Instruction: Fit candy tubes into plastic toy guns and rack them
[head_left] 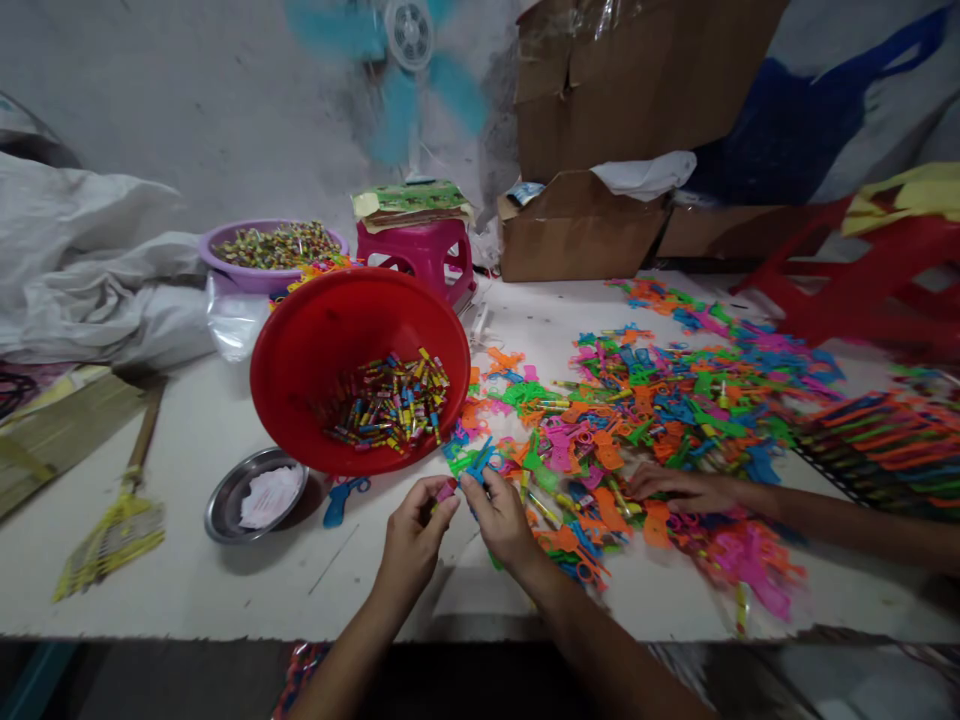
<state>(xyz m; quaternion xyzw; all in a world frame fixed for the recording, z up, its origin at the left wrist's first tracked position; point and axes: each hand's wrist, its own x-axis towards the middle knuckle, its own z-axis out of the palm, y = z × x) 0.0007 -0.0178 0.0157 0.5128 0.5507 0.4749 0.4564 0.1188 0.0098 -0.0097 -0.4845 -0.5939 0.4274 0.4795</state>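
Note:
My left hand (415, 530) is pinched on a small pink and yellow piece at its fingertips. My right hand (501, 515) is closed on a blue plastic toy piece (477, 462), and the two hands meet just in front of the tilted red bowl (300, 350). The bowl holds several small colourful wrapped tubes (390, 402). A wide heap of bright plastic toy pieces (645, 400) spreads over the white table (187, 590) to the right of my hands.
Another person's hand (679, 488) rests on the heap at the right. A steel dish (225, 510) with white paper and a broom (124, 520) lie at the left. A purple basin (217, 255), pink stool (420, 252), cardboard boxes (577, 230), fan and red chair stand behind.

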